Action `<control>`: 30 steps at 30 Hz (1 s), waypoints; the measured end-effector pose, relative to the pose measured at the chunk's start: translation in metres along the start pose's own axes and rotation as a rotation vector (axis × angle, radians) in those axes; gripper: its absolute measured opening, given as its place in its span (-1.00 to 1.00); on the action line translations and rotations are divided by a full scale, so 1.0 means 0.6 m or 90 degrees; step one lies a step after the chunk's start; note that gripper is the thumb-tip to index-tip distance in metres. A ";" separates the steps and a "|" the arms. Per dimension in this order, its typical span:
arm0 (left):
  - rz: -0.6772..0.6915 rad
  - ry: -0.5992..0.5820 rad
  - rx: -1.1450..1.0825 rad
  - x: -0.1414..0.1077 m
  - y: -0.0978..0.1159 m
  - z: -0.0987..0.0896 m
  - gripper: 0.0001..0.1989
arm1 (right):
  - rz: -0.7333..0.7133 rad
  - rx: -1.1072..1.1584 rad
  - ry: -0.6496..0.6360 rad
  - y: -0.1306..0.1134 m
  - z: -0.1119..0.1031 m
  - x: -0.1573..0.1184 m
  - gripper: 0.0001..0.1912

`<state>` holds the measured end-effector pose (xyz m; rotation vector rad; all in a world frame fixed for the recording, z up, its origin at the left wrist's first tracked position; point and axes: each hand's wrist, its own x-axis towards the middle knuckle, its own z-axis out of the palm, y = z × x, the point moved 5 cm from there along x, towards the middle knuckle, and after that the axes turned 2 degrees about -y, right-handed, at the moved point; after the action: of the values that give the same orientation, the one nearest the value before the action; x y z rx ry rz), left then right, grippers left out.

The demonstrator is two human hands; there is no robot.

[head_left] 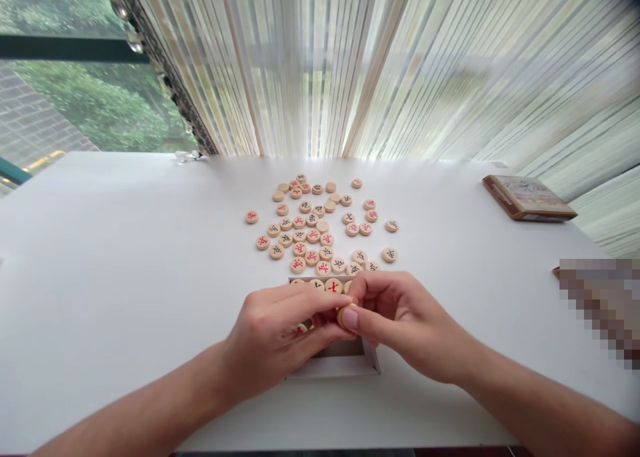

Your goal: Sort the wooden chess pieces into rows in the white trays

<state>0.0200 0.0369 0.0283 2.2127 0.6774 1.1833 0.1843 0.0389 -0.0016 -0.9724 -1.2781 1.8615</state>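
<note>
Over a shallow open box (370, 362), both hands meet. My right hand (405, 320) pinches a round wooden piece (345, 315) between thumb and fingers. My left hand (285, 330) touches the same piece with its fingertips, and another piece with a red mark (301, 329) shows among its fingers. Along the far side of the box lies a row of pieces, one with a red character (333, 286). Beyond the box, several round pieces with red or black characters (313, 236) are scattered; a few show blank faces (322, 227).
A flat brown-edged box with a picture on its lid (533, 198) lies at the right on the white table (150, 257). A pixelated object (607, 297) is at the right edge. String curtains (310, 63) hang behind the table.
</note>
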 end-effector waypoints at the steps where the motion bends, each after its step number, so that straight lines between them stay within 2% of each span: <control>1: -0.002 -0.001 -0.002 0.001 0.000 0.001 -0.87 | -0.001 -0.003 0.003 0.000 0.000 0.000 -0.60; 8: -0.042 0.008 -0.046 0.007 -0.009 0.000 -0.79 | -0.052 -0.031 0.022 -0.005 -0.006 -0.002 -0.73; 13: -0.073 0.043 -0.072 0.006 -0.018 -0.005 -0.83 | -0.138 -0.194 0.056 -0.016 -0.011 -0.011 -0.87; 18: 0.004 0.057 0.027 0.007 -0.012 -0.010 -0.85 | -0.234 -0.345 0.076 -0.027 -0.016 -0.013 -0.84; 23: 0.055 0.028 0.093 0.004 -0.005 -0.011 -0.84 | -0.229 -0.425 0.064 -0.034 -0.019 -0.011 -0.86; 30: 0.071 -0.020 0.092 -0.001 -0.006 0.004 -0.80 | -0.218 -0.538 0.034 -0.040 -0.015 -0.013 -0.95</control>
<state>0.0212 0.0388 0.0244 2.4122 0.6520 1.1833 0.1987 0.0435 0.0206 -1.0957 -2.1025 1.0078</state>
